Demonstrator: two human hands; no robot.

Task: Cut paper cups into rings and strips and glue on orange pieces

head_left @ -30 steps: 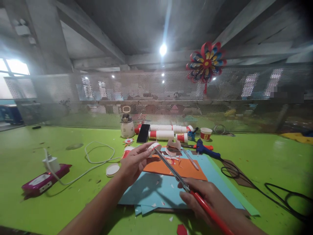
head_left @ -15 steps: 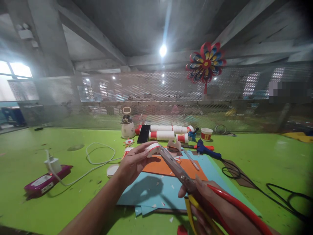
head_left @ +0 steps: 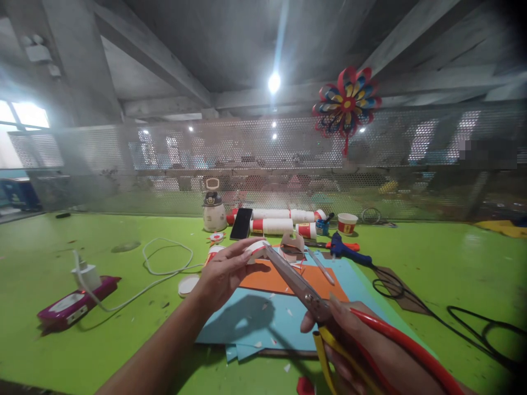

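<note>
Green counter (head_left: 123,351) is running across the head view, with a perforated screen (head_left: 230,148) standing behind it. Red, blue and yellow flower decoration (head_left: 348,104) is showing high at 1 o'clock.

Clock refs from the orange sheet (head_left: 272,282), which is lying on blue sheets (head_left: 230,323). Left hand (head_left: 224,274) is coming in from 7 o'clock, pinching a white curved piece (head_left: 257,249) with a red line on it, up at 11 o'clock. Right hand (head_left: 349,334) is reaching in from 5 o'clock, gripping scissors (head_left: 304,291) with red and yellow handles; blades are pointing to 11, tips meeting the right end of the curved piece. Can't tell if they're biting into it.

Stacked cups (head_left: 272,226) are lying on their side at 12, black phone (head_left: 241,224) is leaning at 11, flask (head_left: 214,215) is standing upright at 10. Open cup (head_left: 347,224) is standing at 2, blue glue gun (head_left: 348,251) is lying nearer, between 2 and 3. White disc (head_left: 189,285) is sitting at 9; farther out, same direction, purple power strip (head_left: 76,299) is carrying a white charger (head_left: 87,276). Red scrap (head_left: 304,385) is lying near 6.
</note>
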